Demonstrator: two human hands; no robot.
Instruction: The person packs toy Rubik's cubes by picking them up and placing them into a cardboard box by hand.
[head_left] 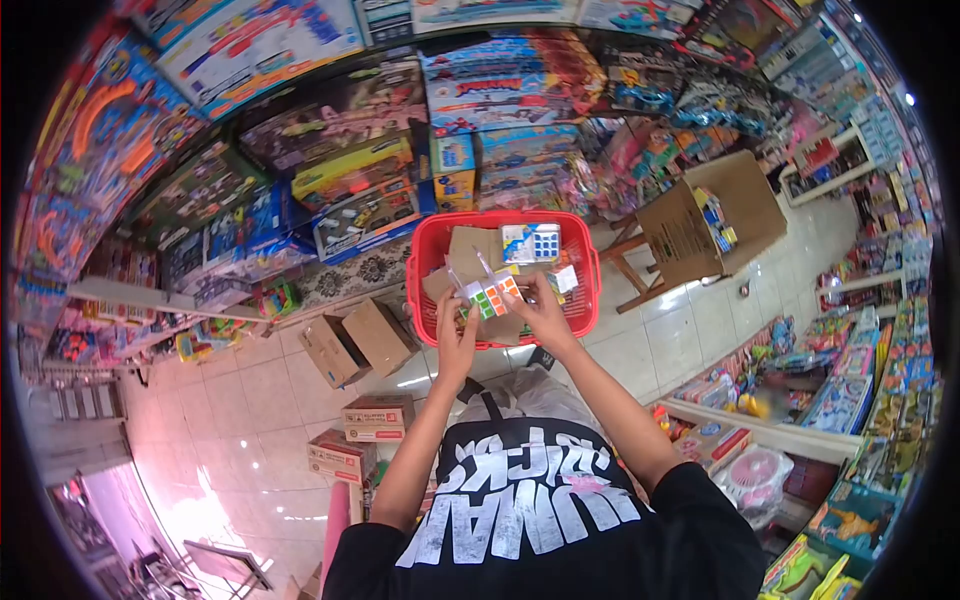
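My left hand [459, 331] is closed on a small puzzle cube [483, 301] with green and orange squares, at its left side. Closed on a second puzzle cube [506, 292], with orange and white squares, is my right hand [539, 309]. The two cubes are side by side, and clear plastic strips stick up from them. Both hands are over a red plastic basket [586, 240]. Inside the basket lie a packaged cube toy [531, 243] with blue squares, brown cardboard pieces [472, 246] and other small packs.
An open cardboard box [690, 232] stands on a wooden stool [626, 262] to the right. Open cartons [378, 337] and closed cartons [376, 418] are on the tiled floor at the left. Shelves of boxed toys [510, 80] rise ahead, with more toys [840, 400] at the right.
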